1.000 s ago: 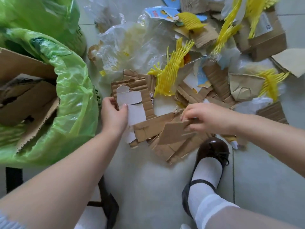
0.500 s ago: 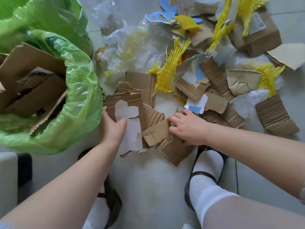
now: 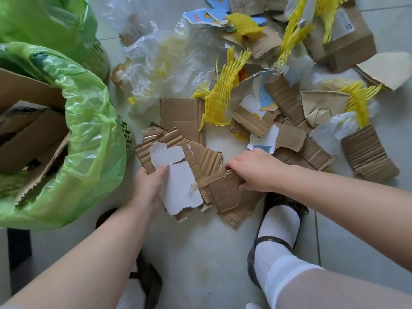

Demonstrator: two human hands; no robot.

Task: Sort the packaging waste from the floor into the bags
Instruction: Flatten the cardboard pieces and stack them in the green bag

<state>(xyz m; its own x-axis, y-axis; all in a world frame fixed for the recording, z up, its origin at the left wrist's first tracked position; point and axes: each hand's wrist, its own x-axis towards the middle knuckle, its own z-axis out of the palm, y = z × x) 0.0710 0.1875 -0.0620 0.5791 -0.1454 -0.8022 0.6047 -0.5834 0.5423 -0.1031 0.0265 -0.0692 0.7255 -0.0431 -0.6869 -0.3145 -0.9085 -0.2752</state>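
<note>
On the floor (image 3: 196, 259), the left hand (image 3: 148, 189) grips a cardboard stack (image 3: 178, 157) beside the green bag (image 3: 89, 134), thumb on top; the right hand (image 3: 256, 172) curls over more cardboard, fingertips hidden underneath.

At nine o'clock the bag (image 3: 89, 130) is translucent lime green. The cardboard pieces (image 3: 182, 112) are brown, some ribbed, one faced white. The foam netting (image 3: 219, 101) toward twelve is bright yellow mesh. The floor (image 3: 196, 253) is pale grey tile, the sock (image 3: 276, 230) white, the shoe (image 3: 252, 264) dark brown.
</note>
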